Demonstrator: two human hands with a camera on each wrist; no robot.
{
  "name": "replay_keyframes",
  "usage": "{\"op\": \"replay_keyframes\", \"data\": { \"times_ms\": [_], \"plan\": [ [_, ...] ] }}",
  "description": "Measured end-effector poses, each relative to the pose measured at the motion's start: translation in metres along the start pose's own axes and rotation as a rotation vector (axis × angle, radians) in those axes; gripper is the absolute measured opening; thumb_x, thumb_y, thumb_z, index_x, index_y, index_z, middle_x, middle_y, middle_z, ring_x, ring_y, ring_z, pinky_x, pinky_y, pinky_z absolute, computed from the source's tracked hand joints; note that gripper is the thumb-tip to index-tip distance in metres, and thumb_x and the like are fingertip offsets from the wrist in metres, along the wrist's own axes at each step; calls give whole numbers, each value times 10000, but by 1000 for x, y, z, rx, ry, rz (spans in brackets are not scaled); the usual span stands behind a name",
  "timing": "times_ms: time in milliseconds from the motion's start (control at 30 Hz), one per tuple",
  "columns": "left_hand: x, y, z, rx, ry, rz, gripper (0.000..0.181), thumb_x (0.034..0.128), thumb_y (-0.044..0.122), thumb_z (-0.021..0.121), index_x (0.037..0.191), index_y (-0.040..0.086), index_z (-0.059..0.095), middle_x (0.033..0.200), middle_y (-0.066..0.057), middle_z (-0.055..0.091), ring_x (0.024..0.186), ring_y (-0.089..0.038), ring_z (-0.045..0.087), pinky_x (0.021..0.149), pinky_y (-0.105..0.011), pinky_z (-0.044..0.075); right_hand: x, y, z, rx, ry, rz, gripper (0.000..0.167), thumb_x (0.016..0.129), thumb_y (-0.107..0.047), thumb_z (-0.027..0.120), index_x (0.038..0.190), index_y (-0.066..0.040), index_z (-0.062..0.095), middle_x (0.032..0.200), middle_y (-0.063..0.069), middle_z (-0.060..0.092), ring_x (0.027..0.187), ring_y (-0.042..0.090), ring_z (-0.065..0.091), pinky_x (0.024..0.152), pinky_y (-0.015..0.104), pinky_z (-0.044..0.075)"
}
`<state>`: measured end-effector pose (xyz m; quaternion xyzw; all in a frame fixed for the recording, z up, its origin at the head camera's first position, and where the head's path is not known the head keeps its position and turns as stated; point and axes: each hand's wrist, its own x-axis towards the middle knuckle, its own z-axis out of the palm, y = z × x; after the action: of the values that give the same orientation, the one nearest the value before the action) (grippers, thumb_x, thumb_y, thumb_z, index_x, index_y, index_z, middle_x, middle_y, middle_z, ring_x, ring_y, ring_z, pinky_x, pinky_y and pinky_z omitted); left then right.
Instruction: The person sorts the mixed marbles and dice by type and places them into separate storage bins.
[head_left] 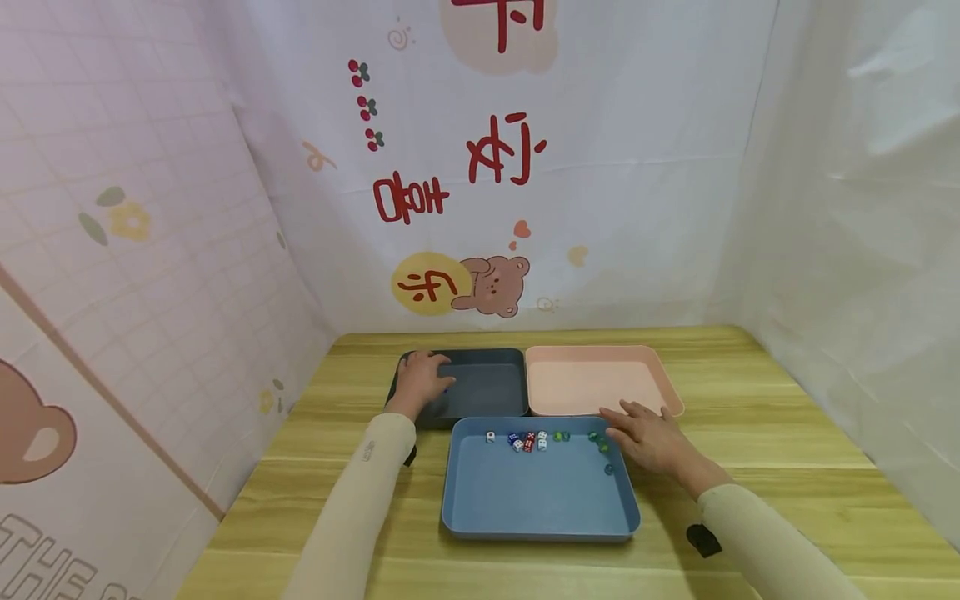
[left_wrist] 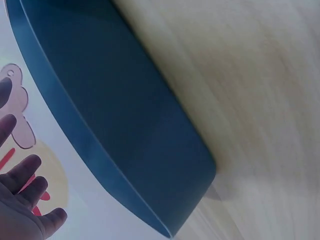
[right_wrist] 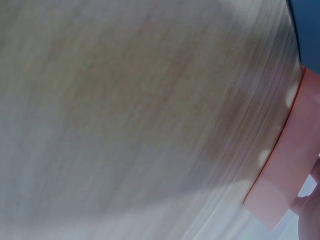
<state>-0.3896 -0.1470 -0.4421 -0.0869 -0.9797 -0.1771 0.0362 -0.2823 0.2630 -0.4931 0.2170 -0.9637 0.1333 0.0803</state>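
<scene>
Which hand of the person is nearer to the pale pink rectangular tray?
The right. The right hand is by the near edge of the pale pink rectangular tray; the left hand is over the dark blue rectangular tray, to its left.

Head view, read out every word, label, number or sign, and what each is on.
"THE" on the left wall sheet; what follows is cut off.
Red characters on the back wall sheet: too stylised to read surely.
Lettering on the left sleeve: too small.
Pips on the dice: too small to count.

Smooth plastic blue tray (head_left: 540, 496), glassy green pieces (head_left: 604, 448), wood-grain tabletop (head_left: 795, 467)
</scene>
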Motion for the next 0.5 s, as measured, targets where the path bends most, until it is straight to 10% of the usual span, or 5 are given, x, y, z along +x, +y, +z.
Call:
{"op": "replay_keyframes", "data": {
  "times_ms": [500],
  "plan": [
    [-26, 2, -9, 24, 10, 109, 451, 933, 319, 715, 1332, 123, 639, 1443, -185, 480, 1369, -382, 375, 1126, -610, 235, 1, -2, 0, -9, 8, -3, 455, 1049, -361, 491, 1432, -125, 557, 1435, 253, 488, 1325, 500, 416, 1007, 791, 200]
  ]
}}
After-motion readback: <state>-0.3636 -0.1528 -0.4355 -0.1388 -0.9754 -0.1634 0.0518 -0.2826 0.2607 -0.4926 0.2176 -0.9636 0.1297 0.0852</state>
